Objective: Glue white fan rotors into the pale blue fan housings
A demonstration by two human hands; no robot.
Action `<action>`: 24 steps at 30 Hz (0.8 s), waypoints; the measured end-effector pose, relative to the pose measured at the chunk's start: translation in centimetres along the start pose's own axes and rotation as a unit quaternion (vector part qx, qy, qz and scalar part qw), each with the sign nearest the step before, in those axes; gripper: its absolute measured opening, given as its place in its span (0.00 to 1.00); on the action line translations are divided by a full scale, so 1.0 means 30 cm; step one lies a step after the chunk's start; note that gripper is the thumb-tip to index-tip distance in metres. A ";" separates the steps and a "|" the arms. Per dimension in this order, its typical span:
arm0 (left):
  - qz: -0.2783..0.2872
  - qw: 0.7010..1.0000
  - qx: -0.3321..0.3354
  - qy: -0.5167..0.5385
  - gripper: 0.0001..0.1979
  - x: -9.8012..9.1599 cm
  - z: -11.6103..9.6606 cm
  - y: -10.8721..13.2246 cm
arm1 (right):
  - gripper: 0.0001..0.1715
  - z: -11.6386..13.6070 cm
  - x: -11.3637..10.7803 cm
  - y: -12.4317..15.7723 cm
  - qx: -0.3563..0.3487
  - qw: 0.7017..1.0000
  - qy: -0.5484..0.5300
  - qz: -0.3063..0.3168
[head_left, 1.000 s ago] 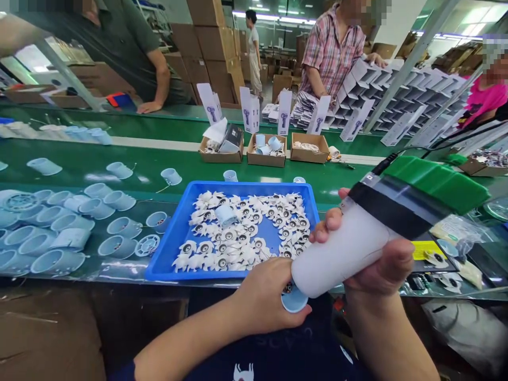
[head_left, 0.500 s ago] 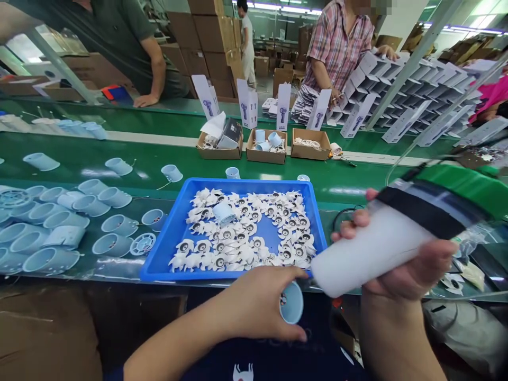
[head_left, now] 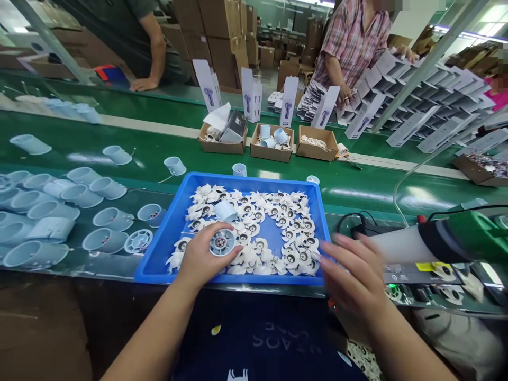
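My left hand (head_left: 200,254) grips a light blue cylindrical housing (head_left: 222,242) over the front left of a blue tray (head_left: 159,238). The housing's spoked end, with a reddish centre, faces up. Many white fan impellers (head_left: 260,246) lie in the tray, and another blue housing (head_left: 225,210) lies on top of them. My right hand (head_left: 355,270), slightly blurred, is by the tray's right edge with fingers spread and nothing in them. Just behind it is a white cylindrical tool with a black band and a green end (head_left: 452,237); whether the hand touches it I cannot tell.
Several blue housings (head_left: 51,211) crowd the bench on the left. Beyond the tray stand small cardboard boxes of parts (head_left: 272,153) and upright printed cartons (head_left: 289,100). A cable and loose parts (head_left: 448,293) lie at right. Two people work across the green bench (head_left: 159,145).
My right hand has let go of the white and green tool, which now rests at the right. My left hand has moved left and up over the tray, turning the housing spoked end up.
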State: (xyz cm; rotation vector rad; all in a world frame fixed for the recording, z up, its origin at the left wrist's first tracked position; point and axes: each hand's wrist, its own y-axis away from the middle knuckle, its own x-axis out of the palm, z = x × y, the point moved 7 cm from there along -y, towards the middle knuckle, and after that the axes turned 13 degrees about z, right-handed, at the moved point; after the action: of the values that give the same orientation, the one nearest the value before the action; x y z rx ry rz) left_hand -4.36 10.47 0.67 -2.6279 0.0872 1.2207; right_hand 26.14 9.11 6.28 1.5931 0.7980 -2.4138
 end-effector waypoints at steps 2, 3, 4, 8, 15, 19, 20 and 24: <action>0.010 1.000 -0.005 -0.006 0.18 0.003 0.001 0.000 | 0.12 0.040 0.159 -0.081 -0.059 0.974 0.090 0.199; 0.017 1.000 -0.008 -0.008 0.19 0.006 0.004 0.001 | 0.10 0.040 0.232 -0.105 -0.077 0.945 0.131 0.289; 0.022 1.000 -0.011 -0.008 0.19 0.007 0.006 0.001 | 0.10 0.031 0.288 -0.123 -0.085 0.915 0.165 0.357; 0.036 0.999 -0.013 -0.007 0.18 0.010 0.008 0.004 | 0.06 -0.018 0.381 -0.173 -0.051 0.855 0.221 0.466; 0.005 0.999 -0.036 0.026 0.19 -0.005 0.023 0.009 | 0.11 0.008 0.415 -0.182 0.031 0.789 0.250 0.560; -0.034 0.994 -0.078 0.067 0.24 -0.024 0.037 0.035 | 0.13 0.022 0.420 -0.193 0.082 0.814 0.223 0.530; -0.036 0.993 -0.081 0.078 0.25 -0.026 0.032 0.043 | 0.13 0.019 0.416 -0.200 0.094 0.826 0.204 0.517; -0.035 0.988 -0.037 0.146 0.26 -0.034 -0.025 0.077 | 0.11 0.017 0.357 -0.224 0.111 0.888 0.048 0.444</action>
State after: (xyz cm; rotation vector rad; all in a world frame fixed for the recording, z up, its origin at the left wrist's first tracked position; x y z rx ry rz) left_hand -4.81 8.02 1.46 -2.8311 0.0008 0.8246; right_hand 18.49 16.36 -0.71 1.6448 -0.2198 -1.7776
